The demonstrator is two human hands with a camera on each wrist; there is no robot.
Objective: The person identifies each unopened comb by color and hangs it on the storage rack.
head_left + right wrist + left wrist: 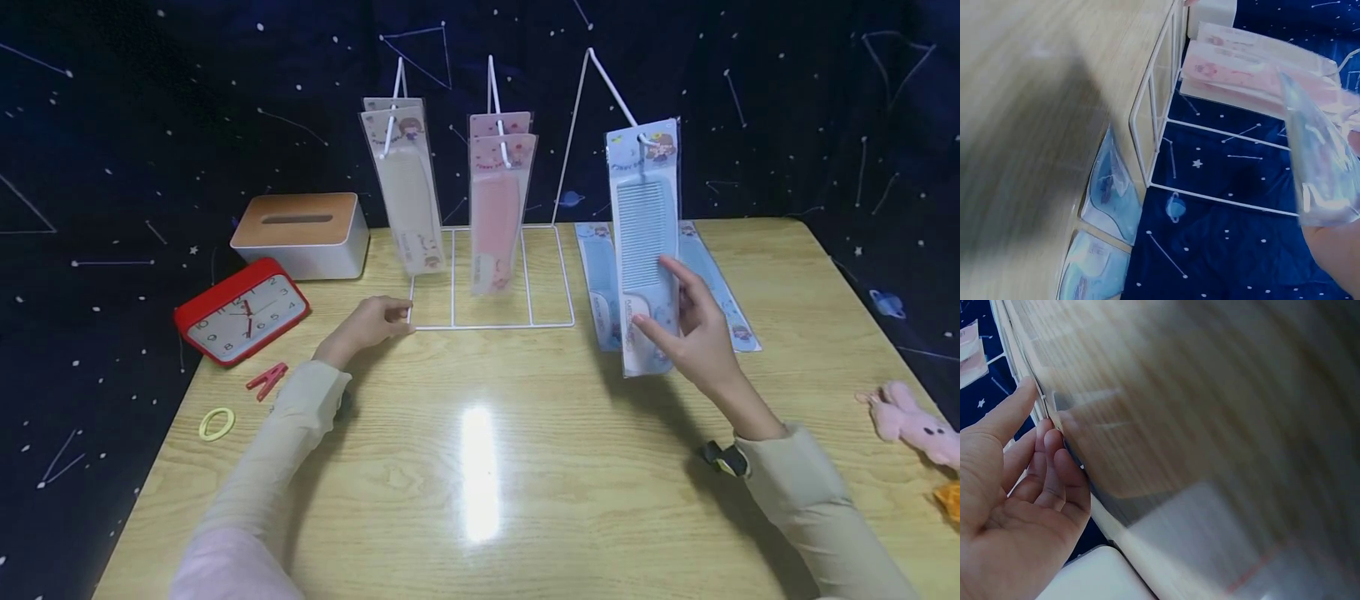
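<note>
Fingers of the right hand (pixel 693 329) curl round the lower part of a blue packaged comb (pixel 645 242), which hangs from the right-most hook of the white wire rack (pixel 491 321) near the back of the bench (pixel 480 467). The left hand (pixel 371 323) rests at the rack's front left corner, fingers loosely bent against the wire. Two more blue packs (pixel 600 283) lie flat on the bench just behind the hanging comb.
</note>
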